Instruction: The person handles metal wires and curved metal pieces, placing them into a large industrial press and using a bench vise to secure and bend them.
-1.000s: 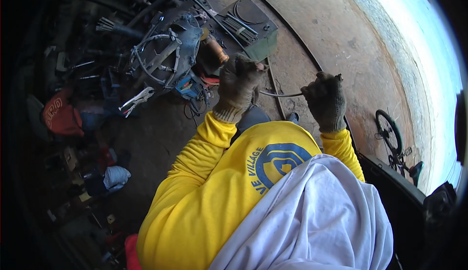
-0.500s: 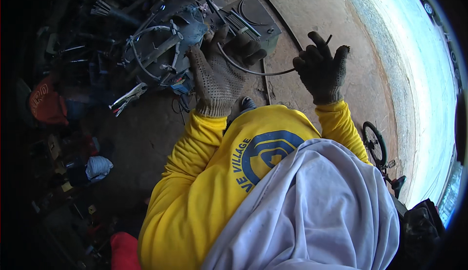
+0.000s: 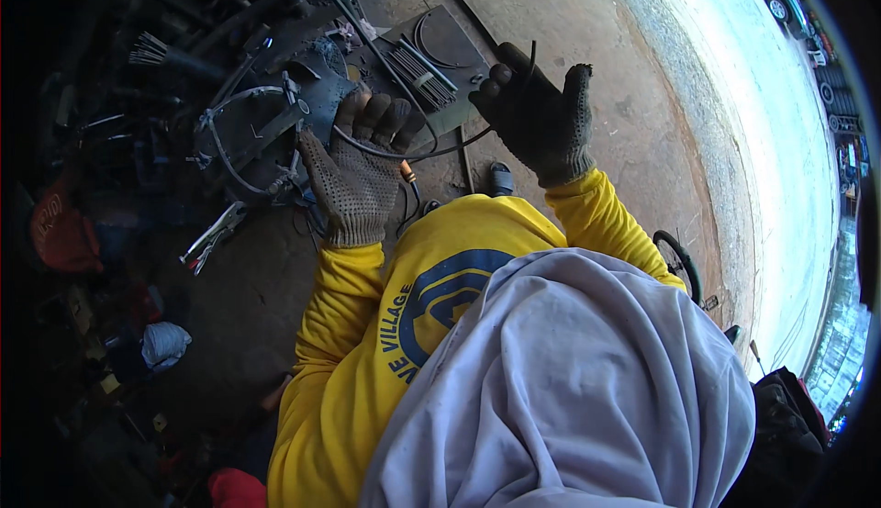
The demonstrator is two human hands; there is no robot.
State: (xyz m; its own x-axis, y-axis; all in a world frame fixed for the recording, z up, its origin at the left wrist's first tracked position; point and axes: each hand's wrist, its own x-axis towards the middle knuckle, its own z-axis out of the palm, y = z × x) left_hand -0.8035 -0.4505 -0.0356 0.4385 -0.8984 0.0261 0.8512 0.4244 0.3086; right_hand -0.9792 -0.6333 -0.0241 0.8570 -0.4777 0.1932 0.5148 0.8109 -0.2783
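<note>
A thin, dark curved rod spans between my two gloved hands. Across the palm of my left hand lies one end of it, with the fingers curled and the thumb apart. My right hand has its fingers bent around the other part, thumb stretched up, and the rod's tip pokes out above them. Both gloves are dark, knitted and dotted. Just left of my left hand is a round metal frame on a cluttered workbench. A bundle of straight rods lies beyond my hands.
Locking pliers hang at the bench's near edge. A black cable runs down past the rods, near an orange-tipped piece. A bicycle wheel is at right. Sandaled feet show below my hands.
Both hands have shifted left in view, still with the curved rod between them. The left fingers have curled more, and the rod now crosses that palm. The view has moved too.
</note>
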